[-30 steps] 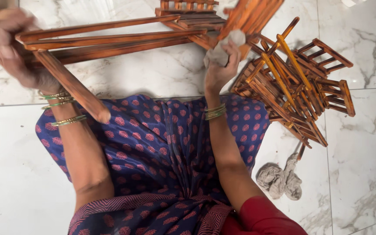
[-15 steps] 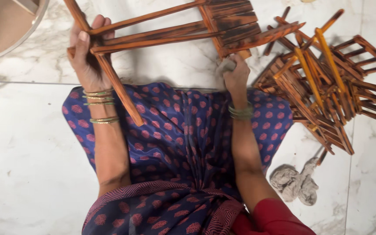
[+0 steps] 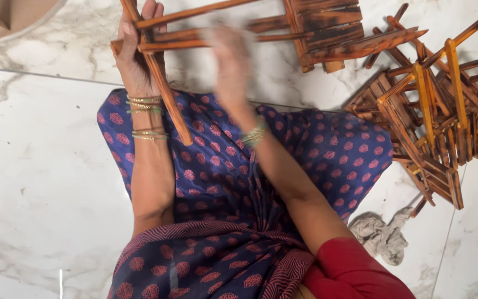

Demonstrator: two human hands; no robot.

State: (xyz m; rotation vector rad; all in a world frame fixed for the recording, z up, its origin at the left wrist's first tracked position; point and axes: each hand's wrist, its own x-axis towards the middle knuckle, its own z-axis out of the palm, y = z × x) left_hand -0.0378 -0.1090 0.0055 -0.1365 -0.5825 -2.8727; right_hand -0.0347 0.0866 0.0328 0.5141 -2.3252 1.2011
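A person sits on a white marble floor (image 3: 40, 182) with a blue, red-dotted cloth (image 3: 222, 182) spread over the lap, and a wooden folding frame (image 3: 261, 27) of dark-streaked reddish slats lies across the floor just beyond the knees, one long leg slanting back over the cloth. The left hand (image 3: 136, 55) has its grip closed around the crossing slats at the frame's near end, fingers wrapped over the top; held so, the frame stays steady and tilted up toward the person, which seems meant to keep its long rails within reach. The right hand (image 3: 229, 61) is over the middle rails, smeared by motion blur, so I cannot tell how far its grip is open or whether it holds anything; it looks to be against or just above the slats. A pile of similar wooden frames (image 3: 438, 116) is heaped at the right, near the knee but apart from the one in hand, probably to keep them close by. A crumpled grey rag (image 3: 380, 235) lies on the floor beside the right elbow. A round wooden object (image 3: 6, 19) shows at the top left corner, well apart.
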